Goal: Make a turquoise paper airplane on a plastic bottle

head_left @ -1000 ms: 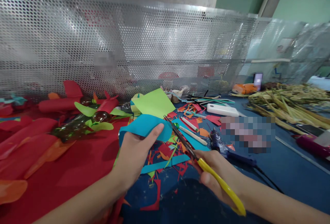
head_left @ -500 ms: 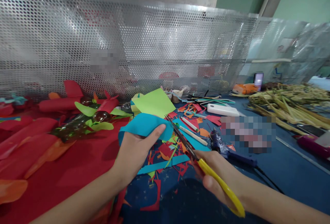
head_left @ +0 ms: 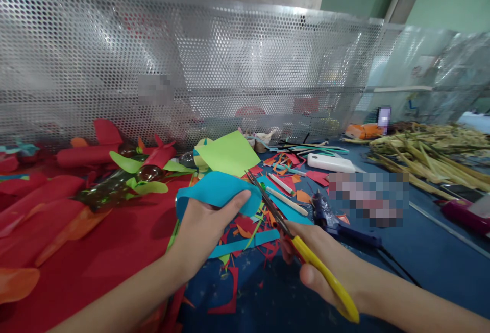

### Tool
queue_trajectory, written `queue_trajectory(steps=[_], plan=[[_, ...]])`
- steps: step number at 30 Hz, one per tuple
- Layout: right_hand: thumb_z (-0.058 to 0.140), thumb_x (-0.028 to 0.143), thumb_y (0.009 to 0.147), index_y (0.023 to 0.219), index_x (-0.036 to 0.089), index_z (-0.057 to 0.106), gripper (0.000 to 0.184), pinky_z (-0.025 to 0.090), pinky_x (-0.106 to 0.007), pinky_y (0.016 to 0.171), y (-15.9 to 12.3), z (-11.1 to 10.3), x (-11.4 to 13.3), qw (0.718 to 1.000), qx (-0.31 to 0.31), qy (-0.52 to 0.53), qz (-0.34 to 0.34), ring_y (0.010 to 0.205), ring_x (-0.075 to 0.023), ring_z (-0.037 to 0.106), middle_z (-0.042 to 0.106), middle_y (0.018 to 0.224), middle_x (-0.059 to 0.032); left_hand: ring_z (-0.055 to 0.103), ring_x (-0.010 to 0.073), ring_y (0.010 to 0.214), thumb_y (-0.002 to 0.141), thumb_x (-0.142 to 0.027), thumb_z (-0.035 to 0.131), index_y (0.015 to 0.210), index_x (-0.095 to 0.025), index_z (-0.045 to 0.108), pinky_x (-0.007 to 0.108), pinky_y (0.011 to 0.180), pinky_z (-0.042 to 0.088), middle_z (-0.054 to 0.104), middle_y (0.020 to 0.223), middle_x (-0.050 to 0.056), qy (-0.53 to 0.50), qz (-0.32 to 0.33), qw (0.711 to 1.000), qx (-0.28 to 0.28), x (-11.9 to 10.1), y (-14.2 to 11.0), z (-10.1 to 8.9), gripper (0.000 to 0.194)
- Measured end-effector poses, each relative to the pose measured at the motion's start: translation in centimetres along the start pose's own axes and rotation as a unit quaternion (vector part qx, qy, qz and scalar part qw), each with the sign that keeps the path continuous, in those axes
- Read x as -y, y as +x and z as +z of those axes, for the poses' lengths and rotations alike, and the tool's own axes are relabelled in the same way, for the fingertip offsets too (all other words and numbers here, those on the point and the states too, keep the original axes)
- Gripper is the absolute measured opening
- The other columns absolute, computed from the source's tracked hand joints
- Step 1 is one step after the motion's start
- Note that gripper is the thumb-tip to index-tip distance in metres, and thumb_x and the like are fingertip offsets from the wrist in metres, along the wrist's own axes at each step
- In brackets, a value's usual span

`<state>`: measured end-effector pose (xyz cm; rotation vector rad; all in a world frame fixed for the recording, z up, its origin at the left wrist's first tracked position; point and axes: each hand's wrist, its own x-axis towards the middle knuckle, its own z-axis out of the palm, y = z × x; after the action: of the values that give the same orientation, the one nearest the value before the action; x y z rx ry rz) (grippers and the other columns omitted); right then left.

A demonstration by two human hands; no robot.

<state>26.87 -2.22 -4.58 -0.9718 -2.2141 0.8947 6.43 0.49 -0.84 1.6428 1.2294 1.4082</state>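
Note:
A curved sheet of blue craft foam or paper (head_left: pixel 218 187) is pinched in my left hand (head_left: pixel 209 228), thumb on top and the fingers hidden beneath it. My right hand (head_left: pixel 317 259) grips yellow-handled scissors (head_left: pixel 325 271); their dark blades point up and left, lying close along the blue sheet's right edge. Whether the blades touch the edge I cannot tell. Below and between the hands lie blue strips (head_left: pixel 245 243) and many red, orange and green scraps (head_left: pixel 248 223). A lime-green sheet (head_left: pixel 229 153) sits just behind the blue one.
Red paper shapes and plastic bottles (head_left: pixel 109 187) cover the left side. To the right are a blue glue gun (head_left: pixel 344 228) with its cord, a white device (head_left: pixel 331 163), a pen (head_left: pixel 281 184) and dried husks (head_left: pixel 444 149). A perforated metal panel (head_left: pixel 229 62) stands behind.
My left hand and the blue sheet have shifted slightly right, toward the scissors. The scissors stay in my right hand with almost no movement.

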Motion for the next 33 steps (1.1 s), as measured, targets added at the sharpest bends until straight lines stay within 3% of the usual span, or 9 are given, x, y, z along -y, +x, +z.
queue_trajectory(steps=[9, 17, 21, 33], plan=[[0.018, 0.084, 0.076, 0.078, 0.019, 0.042, 0.069, 0.030, -0.026, 0.048, 0.2, -0.2, 0.6, 1.000, -0.013, -0.008, -0.023, 0.054, -0.0122, 0.035, 0.043, 0.065, 0.0012, 0.065, 0.0204, 0.070, 0.074, -0.036, 0.071, 0.071, -0.022, 0.070, 0.032, 0.076, 0.054, 0.072, 0.074, 0.001, 0.004, -0.005, 1.000, -0.001, -0.1, -0.2, 0.0, 0.014], [0.019, 0.083, 0.078, 0.076, 0.019, 0.042, 0.068, 0.024, -0.025, 0.045, -0.1, 0.1, -0.6, 1.000, -0.012, 0.000, -0.005, 0.052, -0.0098, 0.028, 0.038, 0.063, 0.0036, 0.066, 0.0217, 0.075, 0.073, -0.038, 0.071, 0.067, -0.021, 0.069, 0.032, 0.075, 0.053, 0.072, 0.074, 0.001, 0.000, -0.025, 1.000, 0.005, 0.1, -0.2, -0.1, 0.018], [0.023, 0.084, 0.076, 0.074, 0.019, 0.041, 0.067, 0.022, -0.025, 0.045, -0.2, 0.0, -0.5, 1.000, -0.009, 0.006, 0.009, 0.052, -0.0094, 0.027, 0.037, 0.062, 0.0042, 0.065, 0.0197, 0.074, 0.075, -0.037, 0.070, 0.063, -0.022, 0.068, 0.030, 0.075, 0.053, 0.072, 0.079, 0.001, -0.014, -0.004, 1.000, 0.024, 0.2, 0.0, -0.2, 0.020], [0.020, 0.085, 0.075, 0.068, 0.020, 0.038, 0.067, 0.021, -0.024, 0.042, 0.0, 0.1, -0.4, 1.000, -0.020, -0.002, 0.011, 0.048, -0.0086, 0.026, 0.036, 0.057, 0.0046, 0.068, 0.0225, 0.080, 0.072, -0.037, 0.073, 0.075, -0.021, 0.070, 0.031, 0.075, 0.055, 0.074, 0.081, 0.001, -0.064, -0.024, 0.998, 0.016, 0.4, 0.2, -0.1, 0.016]])
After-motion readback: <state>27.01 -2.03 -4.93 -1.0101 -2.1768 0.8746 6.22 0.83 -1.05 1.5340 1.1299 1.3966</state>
